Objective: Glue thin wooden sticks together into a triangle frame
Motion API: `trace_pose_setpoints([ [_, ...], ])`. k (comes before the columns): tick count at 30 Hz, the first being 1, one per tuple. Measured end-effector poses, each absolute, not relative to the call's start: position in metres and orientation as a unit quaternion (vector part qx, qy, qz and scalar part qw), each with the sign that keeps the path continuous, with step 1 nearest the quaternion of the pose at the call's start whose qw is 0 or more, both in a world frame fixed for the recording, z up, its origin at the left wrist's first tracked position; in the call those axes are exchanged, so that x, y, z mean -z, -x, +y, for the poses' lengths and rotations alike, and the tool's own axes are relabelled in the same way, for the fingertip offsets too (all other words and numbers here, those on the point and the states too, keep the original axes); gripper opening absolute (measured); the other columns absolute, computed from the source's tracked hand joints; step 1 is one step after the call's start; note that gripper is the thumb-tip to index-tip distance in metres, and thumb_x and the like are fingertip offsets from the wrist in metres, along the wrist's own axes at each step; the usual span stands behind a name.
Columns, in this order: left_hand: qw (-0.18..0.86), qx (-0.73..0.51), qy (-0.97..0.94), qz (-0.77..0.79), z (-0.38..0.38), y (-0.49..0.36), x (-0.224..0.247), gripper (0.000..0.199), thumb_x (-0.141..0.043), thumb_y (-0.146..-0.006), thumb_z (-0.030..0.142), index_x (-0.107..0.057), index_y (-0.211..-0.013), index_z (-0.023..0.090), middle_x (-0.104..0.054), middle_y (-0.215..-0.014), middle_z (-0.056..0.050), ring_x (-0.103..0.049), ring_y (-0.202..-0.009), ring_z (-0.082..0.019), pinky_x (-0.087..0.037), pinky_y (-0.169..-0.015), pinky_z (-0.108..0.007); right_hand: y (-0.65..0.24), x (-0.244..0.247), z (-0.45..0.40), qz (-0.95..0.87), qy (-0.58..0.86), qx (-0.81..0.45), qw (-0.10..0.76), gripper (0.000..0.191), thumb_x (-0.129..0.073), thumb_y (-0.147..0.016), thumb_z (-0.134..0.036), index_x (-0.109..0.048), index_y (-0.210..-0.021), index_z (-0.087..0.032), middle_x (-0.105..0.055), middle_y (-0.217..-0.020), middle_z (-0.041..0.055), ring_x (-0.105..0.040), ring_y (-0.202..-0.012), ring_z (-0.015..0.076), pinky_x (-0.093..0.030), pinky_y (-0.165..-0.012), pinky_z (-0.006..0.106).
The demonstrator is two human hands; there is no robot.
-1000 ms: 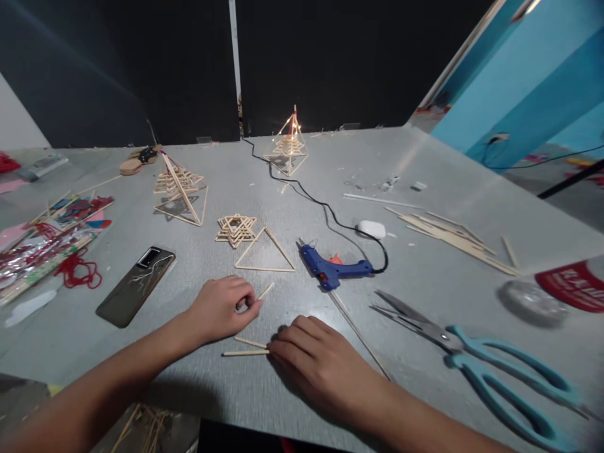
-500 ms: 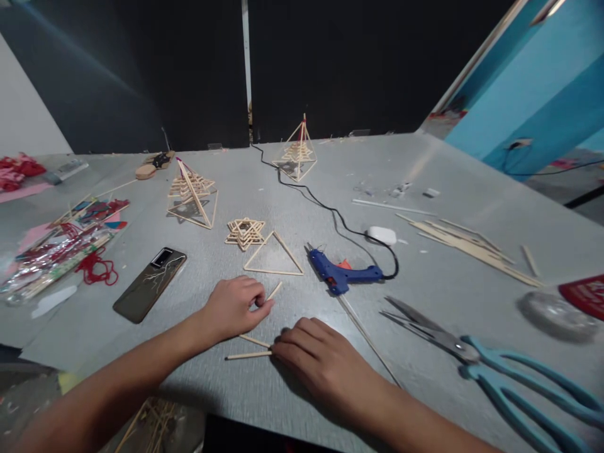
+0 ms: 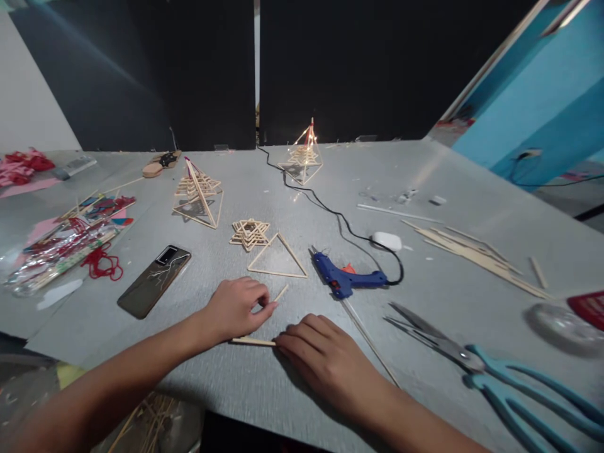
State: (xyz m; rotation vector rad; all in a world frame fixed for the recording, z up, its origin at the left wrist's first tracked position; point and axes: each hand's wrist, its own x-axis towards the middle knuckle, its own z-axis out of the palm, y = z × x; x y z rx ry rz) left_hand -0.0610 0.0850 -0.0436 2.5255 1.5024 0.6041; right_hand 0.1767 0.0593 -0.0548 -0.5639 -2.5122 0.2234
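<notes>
My left hand (image 3: 240, 307) is pinched on a thin wooden stick (image 3: 282, 293), whose tip sticks out past the fingers. Just right of it, my right hand (image 3: 321, 352) rests on the grey table with its fingers together on another stick (image 3: 255, 341), which points left beneath my left wrist. Beyond the hands lie a stick triangle (image 3: 278, 273) and a small layered stick star (image 3: 250, 233). A blue glue gun (image 3: 346, 277) lies right of the triangle, a clear glue stick at its back end.
Large scissors (image 3: 465, 358) lie at the right, near flat wooden strips (image 3: 476, 255). A phone (image 3: 155, 281) and wrapped craft pieces (image 3: 66, 251) are on the left. Two stick pyramids (image 3: 198, 192) (image 3: 302, 157) stand farther back, near a black cable (image 3: 325, 206).
The stick at my right fingers has swung up against the other one, closing the gap between them. Small lights now glow on the rear pyramid. The view has shifted slightly.
</notes>
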Motion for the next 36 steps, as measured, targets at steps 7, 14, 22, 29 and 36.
trace_pose_setpoints([
  [7,0.089,-0.207,-0.837,0.499,0.087,0.068,0.036,0.027,-0.067,-0.096,0.039,-0.063,-0.076,0.020,-0.068,-0.071,0.002,-0.062,-0.069,-0.014,-0.038,-0.063,-0.027,-0.197,0.032,0.071,-0.917,0.204,-0.079,0.333,0.025,-0.061,-0.098,-0.011,-0.062,-0.121,-0.019,-0.074,-0.094,0.0040,-0.059,-0.083,0.0187,-0.048,-0.075,0.034],
  [14,0.094,-0.178,-0.848,0.489,0.085,0.066,0.034,0.022,-0.068,-0.094,0.038,-0.065,-0.079,0.021,-0.067,-0.072,0.003,-0.062,-0.070,-0.015,-0.038,-0.063,-0.027,-0.214,0.021,0.085,-0.899,0.248,-0.037,0.359,0.028,-0.059,-0.092,-0.005,-0.061,-0.114,-0.024,-0.068,-0.088,0.0031,-0.057,-0.079,0.0194,-0.048,-0.072,0.034],
  [22,0.085,-0.151,-0.854,0.490,0.086,0.070,0.029,0.018,-0.068,-0.093,0.035,-0.066,-0.081,0.021,-0.063,-0.068,0.003,-0.060,-0.068,-0.015,-0.037,-0.063,-0.028,-0.199,0.037,0.080,-0.928,0.269,-0.062,0.250,0.018,-0.054,-0.096,-0.012,-0.068,-0.105,-0.018,-0.066,-0.088,0.0062,-0.056,-0.085,0.0214,-0.046,-0.075,0.036],
  [29,0.085,-0.142,-0.854,0.494,0.086,0.070,0.028,0.019,-0.065,-0.095,0.036,-0.066,-0.082,0.021,-0.064,-0.069,0.002,-0.061,-0.068,-0.015,-0.038,-0.064,-0.028,-0.203,0.030,0.082,-0.917,0.312,-0.109,0.222,0.029,-0.059,-0.097,-0.029,-0.066,-0.122,-0.017,-0.069,-0.109,0.0114,-0.058,-0.097,0.0261,-0.051,-0.087,0.044],
  [36,0.086,-0.128,-0.851,0.502,0.087,0.070,0.026,0.019,-0.066,-0.094,0.035,-0.066,-0.082,0.021,-0.064,-0.071,0.002,-0.061,-0.070,-0.016,-0.035,-0.064,-0.029,-0.206,0.032,0.084,-0.912,0.322,-0.101,0.233,0.027,-0.055,-0.099,-0.029,-0.068,-0.120,-0.016,-0.070,-0.110,0.0116,-0.061,-0.099,0.0262,-0.053,-0.089,0.045],
])
